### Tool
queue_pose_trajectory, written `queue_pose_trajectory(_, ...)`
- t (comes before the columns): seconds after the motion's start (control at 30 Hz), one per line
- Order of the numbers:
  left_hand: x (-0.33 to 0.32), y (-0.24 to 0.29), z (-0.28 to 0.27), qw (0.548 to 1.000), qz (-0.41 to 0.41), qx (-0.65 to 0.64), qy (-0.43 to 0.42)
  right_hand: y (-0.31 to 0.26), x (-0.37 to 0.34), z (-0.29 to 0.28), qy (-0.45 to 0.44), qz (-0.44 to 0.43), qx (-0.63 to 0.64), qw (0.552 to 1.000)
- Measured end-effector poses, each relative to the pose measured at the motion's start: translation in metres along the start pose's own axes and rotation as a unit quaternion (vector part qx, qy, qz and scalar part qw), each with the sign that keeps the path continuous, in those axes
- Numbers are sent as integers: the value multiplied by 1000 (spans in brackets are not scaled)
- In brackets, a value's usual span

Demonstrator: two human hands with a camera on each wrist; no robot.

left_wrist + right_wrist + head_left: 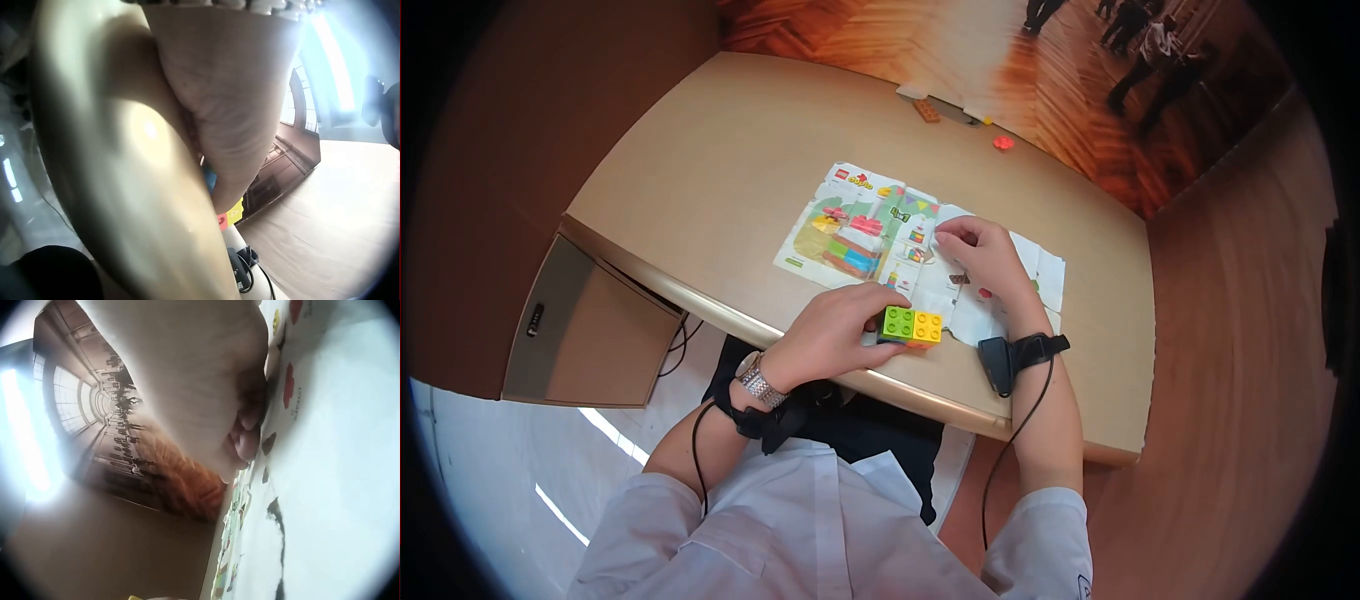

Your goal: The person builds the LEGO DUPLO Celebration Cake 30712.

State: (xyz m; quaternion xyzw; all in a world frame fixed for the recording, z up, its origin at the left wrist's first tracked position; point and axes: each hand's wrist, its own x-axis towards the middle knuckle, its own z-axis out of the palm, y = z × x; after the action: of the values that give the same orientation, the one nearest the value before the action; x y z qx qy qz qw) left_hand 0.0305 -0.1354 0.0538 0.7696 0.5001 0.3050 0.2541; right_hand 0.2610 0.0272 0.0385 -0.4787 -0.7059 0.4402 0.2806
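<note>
My left hand (835, 330) holds a small stack of toy building bricks (912, 326) between thumb and fingers, just over the table's front edge. Bright green and yellow studded bricks form its top; red and blue show lower down. In the left wrist view the yellow brick (235, 213) peeks out past the hand, which hides most of the stack. My right hand (985, 258) rests on the unfolded, creased instruction sheet (805, 240), its fingers loosely bent. From the right wrist, the fingertips (247, 445) sit right at the paper, with no brick visible in them.
Toward the back of the table (700, 150) lie an orange-brown brick (927, 110) and a red piece (1003, 143), with a tiny yellow piece (988, 121) near the back wall. A drawer cabinet (580, 320) stands at the left. Cables run from both wrist cameras.
</note>
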Motion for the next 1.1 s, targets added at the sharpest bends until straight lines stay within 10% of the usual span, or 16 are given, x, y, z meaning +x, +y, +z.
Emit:
queue_pose_trajectory(0.63, 2, -6, -4, 998, 11, -12, -54, 11, 6, -4, -10, -51, -51, 997)
queue_pose_trajectory(1.1, 80, 15, -29, 902, 136, 164, -375, 6, 0, -3, 6, -21, -30, 999)
